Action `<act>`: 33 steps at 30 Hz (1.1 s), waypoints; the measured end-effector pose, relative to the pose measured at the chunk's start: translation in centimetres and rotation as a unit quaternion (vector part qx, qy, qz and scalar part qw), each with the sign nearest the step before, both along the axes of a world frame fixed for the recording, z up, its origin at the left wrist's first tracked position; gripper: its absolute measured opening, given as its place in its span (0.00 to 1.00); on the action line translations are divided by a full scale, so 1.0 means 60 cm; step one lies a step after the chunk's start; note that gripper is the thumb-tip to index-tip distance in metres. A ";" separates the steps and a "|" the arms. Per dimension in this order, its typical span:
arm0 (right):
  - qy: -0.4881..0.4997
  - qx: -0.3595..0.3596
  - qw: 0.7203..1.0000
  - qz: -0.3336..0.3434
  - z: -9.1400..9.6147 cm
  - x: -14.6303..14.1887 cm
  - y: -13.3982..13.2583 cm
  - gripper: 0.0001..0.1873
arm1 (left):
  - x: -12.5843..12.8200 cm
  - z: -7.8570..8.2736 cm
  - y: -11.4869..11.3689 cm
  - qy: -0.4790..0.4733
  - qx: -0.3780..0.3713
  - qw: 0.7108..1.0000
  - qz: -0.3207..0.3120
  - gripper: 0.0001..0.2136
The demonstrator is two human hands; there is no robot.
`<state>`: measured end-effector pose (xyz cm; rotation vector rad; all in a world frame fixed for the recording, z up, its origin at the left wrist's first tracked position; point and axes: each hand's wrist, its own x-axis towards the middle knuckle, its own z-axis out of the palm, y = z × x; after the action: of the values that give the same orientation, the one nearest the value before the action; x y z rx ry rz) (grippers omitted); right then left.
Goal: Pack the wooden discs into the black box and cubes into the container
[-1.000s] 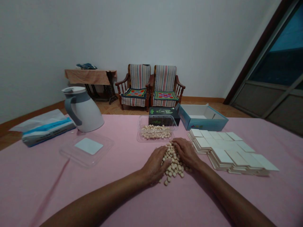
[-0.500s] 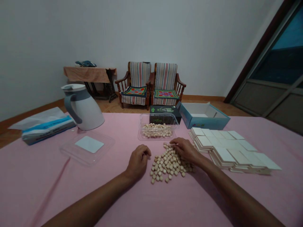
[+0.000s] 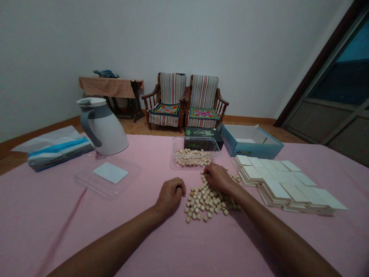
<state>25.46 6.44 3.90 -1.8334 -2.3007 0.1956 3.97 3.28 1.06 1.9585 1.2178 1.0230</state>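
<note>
A loose pile of small, rounded, pale wooden pieces (image 3: 206, 200) is spread on the pink cloth. Over its far end is my right hand (image 3: 216, 177), fingers bent downward and drawn together among the pieces; whatever they grip is hidden. My left hand (image 3: 170, 195) rests on the cloth just left of the pile, its fingers curled in, and its palm is out of sight. Right behind the pile stands a clear plastic box (image 3: 174, 157) that holds many similar pieces (image 3: 193, 157). Its lid-like clear plastic cover (image 3: 134, 174) lies flat at the left with a white label.
Stacks of thin pale square boards (image 3: 288, 177) lie to the right. Behind them is an open blue box (image 3: 253, 148), beside a black box (image 3: 203, 134). At the left are a grey-white jug (image 3: 111, 132) and a tissue pack (image 3: 62, 154). Two armchairs (image 3: 184, 100) stand beyond the table.
My right hand has shifted slightly left and toward the clear box, its fingers now bent down and closer together. More pieces show behind it. My left hand has stayed put.
</note>
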 end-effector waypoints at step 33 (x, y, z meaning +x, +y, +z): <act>-0.023 -0.025 0.996 0.088 0.026 -0.016 -0.009 0.07 | -0.003 -0.001 0.002 0.007 -0.015 1.000 -0.009 0.11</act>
<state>24.52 5.91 5.45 -1.6732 -2.5112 0.2403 3.80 3.37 0.99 1.9540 1.2135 0.9779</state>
